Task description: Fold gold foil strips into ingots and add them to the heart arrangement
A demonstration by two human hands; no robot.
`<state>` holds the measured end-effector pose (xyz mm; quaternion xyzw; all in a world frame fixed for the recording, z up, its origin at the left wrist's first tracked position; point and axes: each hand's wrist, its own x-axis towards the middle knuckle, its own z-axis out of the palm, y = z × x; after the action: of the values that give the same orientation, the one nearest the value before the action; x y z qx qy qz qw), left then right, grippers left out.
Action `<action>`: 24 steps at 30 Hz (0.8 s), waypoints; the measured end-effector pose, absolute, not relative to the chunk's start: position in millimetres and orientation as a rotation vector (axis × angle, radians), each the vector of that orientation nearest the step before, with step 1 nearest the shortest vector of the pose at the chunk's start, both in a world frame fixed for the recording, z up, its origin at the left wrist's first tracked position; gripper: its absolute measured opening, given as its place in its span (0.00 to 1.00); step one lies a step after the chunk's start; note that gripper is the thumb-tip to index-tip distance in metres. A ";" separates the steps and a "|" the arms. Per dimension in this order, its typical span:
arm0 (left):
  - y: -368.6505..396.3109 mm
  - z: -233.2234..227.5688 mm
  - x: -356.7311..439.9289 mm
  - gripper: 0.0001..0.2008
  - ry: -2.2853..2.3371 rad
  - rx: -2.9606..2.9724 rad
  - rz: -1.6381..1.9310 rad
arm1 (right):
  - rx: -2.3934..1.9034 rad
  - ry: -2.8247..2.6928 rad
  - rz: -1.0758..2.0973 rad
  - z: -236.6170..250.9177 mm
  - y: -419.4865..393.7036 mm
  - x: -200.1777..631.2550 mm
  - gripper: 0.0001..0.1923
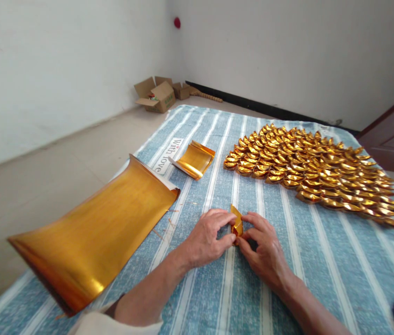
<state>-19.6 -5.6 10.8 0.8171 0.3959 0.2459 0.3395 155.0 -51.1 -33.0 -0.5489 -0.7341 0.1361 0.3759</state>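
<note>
Two hands meet over a small folded piece of shiny gold foil paper, which stands on edge between them near the front middle of the blue-and-white striped cloth. The left hand is curled, thumb and forefinger pinching the left side of the piece; the right hand is curled too, its fingertips closed on the right side and lower edge. Both are shut on the same piece, not flat or spread.

Judging by the shape, the step in hand looks like the middle of a fold: the paper is already doubled and narrow, but not yet the boat-like form of the many finished gold paper ingots laid in overlapping rows to the right and further back. The next move seems to call for a firm crease with the fingertips and steady pressure from both sides, so the slippery foil does not spring open.

To the left lies a large curled sheet of gold foil, and beyond the hands a small stack of cut gold foil squares.
</note>
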 end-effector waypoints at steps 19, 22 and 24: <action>-7.8 -5.3 -9.5 0.13 1.200 2.073 0.714 | -1.404 -1.904 0.361 -34.7 -49.9 156.6 0.05; -7.6 -4.1 -10.0 0.13 1.198 2.071 0.703 | -1.408 -1.900 0.368 -34.2 -50.1 156.5 0.04; -7.2 -2.4 -10.9 0.14 1.193 2.074 0.671 | -1.405 -1.900 0.378 -33.6 -50.4 156.6 0.04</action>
<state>-10.9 -7.2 -2.4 0.7901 0.4544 0.2556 0.3224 156.6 -50.4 -33.6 -0.5464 -0.7391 0.1469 0.3657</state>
